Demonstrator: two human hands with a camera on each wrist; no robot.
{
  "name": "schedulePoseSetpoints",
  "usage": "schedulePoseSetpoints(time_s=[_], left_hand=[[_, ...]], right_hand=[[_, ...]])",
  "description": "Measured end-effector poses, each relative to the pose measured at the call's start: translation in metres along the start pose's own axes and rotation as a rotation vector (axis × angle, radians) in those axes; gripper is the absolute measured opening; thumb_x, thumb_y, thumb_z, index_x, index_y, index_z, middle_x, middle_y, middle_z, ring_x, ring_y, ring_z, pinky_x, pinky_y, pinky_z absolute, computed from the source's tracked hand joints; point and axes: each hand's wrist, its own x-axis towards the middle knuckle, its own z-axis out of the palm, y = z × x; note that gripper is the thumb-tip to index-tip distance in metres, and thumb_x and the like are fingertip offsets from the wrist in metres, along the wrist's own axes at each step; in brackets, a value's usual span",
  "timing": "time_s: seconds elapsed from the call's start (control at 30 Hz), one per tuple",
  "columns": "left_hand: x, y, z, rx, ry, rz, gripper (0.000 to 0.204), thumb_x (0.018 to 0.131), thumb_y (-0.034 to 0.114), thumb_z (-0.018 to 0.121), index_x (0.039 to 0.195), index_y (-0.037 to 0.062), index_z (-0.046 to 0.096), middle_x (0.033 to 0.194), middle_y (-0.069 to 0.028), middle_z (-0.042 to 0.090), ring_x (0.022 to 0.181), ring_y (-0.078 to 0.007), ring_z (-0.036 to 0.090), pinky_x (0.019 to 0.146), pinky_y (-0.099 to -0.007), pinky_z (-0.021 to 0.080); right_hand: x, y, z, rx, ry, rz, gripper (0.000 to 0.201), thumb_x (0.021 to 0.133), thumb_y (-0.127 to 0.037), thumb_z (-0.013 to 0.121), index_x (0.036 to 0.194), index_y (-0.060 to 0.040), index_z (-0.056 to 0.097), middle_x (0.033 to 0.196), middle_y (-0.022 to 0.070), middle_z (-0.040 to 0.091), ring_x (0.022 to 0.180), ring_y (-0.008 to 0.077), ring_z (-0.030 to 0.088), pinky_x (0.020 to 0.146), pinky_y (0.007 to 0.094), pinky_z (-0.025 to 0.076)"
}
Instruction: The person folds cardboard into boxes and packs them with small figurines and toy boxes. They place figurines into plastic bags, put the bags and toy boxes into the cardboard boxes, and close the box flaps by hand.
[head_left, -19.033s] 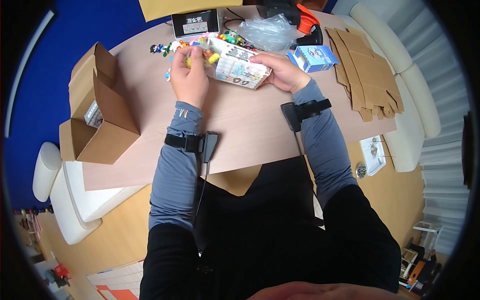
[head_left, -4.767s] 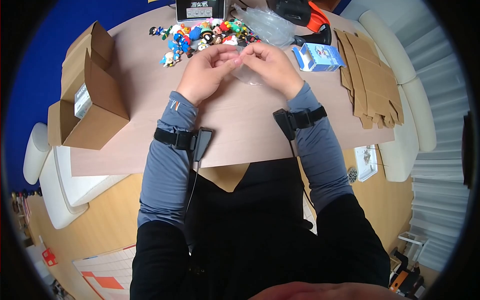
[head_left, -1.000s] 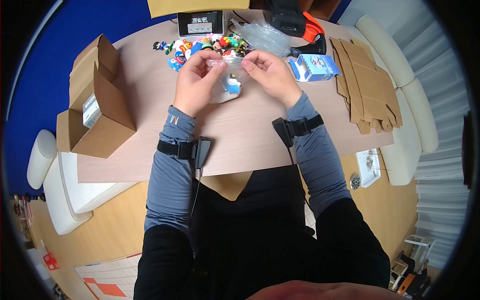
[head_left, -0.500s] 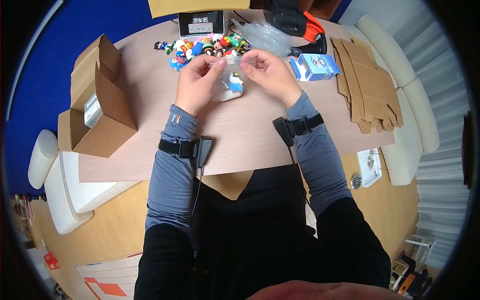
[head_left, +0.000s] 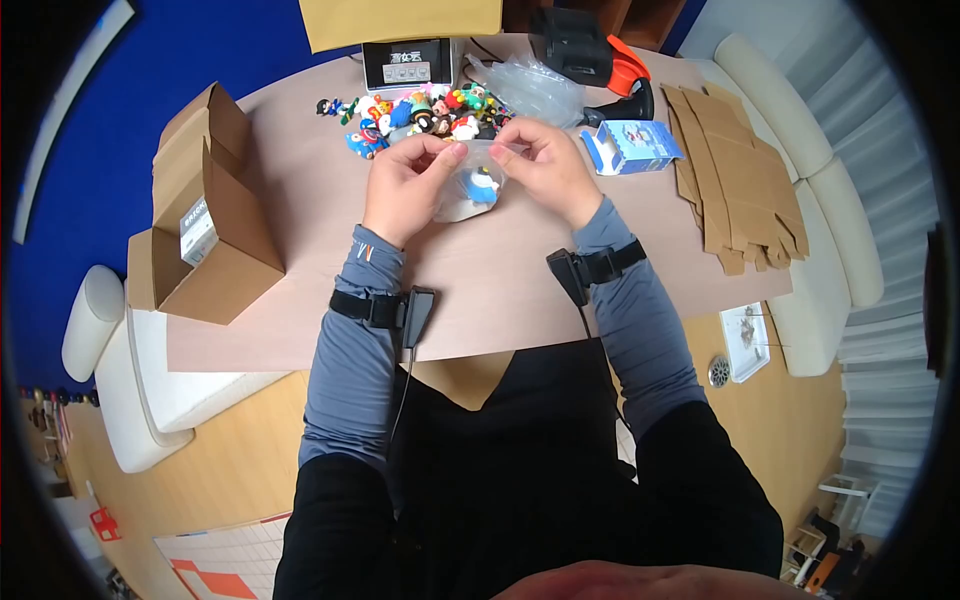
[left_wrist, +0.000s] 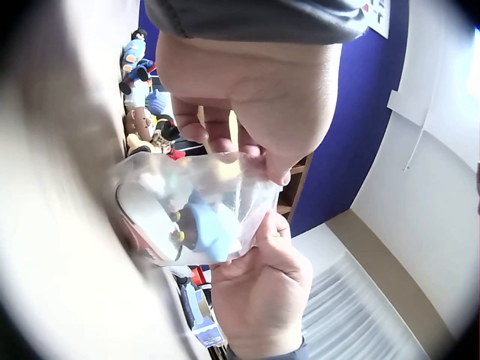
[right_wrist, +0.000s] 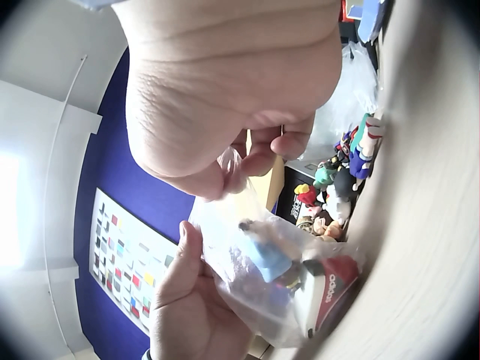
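Note:
A clear plastic bag (head_left: 463, 208) hangs between the two hands, over the middle of the table. Inside it are a small blue and white figure (head_left: 481, 186) and a white and red piece (right_wrist: 321, 294) marked "adidas". The left hand (head_left: 408, 187) pinches one top corner of the bag between thumb and fingers. At the other top corner the right hand (head_left: 552, 172) pinches the plastic the same way. In the left wrist view the figure (left_wrist: 208, 229) shows blurred through the bag (left_wrist: 161, 174). Whether the bag's top is sealed cannot be told.
Many colourful figurines (head_left: 400, 112) lie behind the hands, beside a crumpled plastic bag (head_left: 535, 92). An open cardboard box (head_left: 232, 250) stands left. On the right are a blue box (head_left: 642, 146) and flattened cardboard (head_left: 740, 180). A black and orange device (head_left: 575, 50) stands at the back.
Earlier, the hands held a patterned white box; now they hold the clear bag with the figure. Over the last second the grip stays much the same, while the whole head view has shifted slightly downward.

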Motion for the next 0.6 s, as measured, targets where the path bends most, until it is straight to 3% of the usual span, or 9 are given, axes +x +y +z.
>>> schedulePoseSetpoints(time_s=[0.2, 0.37, 0.6], left_hand=[[0.004, -0.005, -0.003, -0.126, 0.029, 0.040, 0.016, 0.095, 0.018, 0.077, 0.093, 0.0026, 0.071, 0.083, 0.0029, 0.068, 0.072, -0.0035, 0.058, 0.064, -0.0210, 0.047], [0.002, -0.006, -0.003, -0.062, 0.026, 0.075, 0.016, 0.095, 0.018, 0.076, 0.094, 0.0030, 0.071, 0.080, 0.0043, 0.066, 0.071, -0.0029, 0.056, 0.063, -0.0206, 0.046], [0.002, -0.008, 0.002, -0.057, 0.000, 0.105, 0.014, 0.096, 0.016, 0.074, 0.094, 0.0025, 0.070, 0.081, 0.0049, 0.064, 0.070, -0.0024, 0.054, 0.062, -0.0203, 0.045]], right_hand=[[0.001, 0.000, -0.002, -0.012, 0.056, -0.009, 0.010, 0.098, -0.014, 0.070, 0.096, -0.0052, 0.066, 0.094, -0.0037, 0.063, 0.084, 0.0047, 0.054, 0.076, 0.0220, 0.046], [-0.001, -0.008, 0.002, -0.014, 0.067, 0.035, 0.012, 0.097, -0.017, 0.072, 0.100, -0.0054, 0.068, 0.095, -0.0038, 0.064, 0.084, 0.0047, 0.055, 0.075, 0.0219, 0.045], [0.001, -0.004, 0.005, -0.022, 0.057, -0.039, 0.020, 0.092, -0.017, 0.078, 0.101, -0.0011, 0.069, 0.097, 0.0012, 0.068, 0.090, 0.0080, 0.062, 0.080, 0.0250, 0.051]])
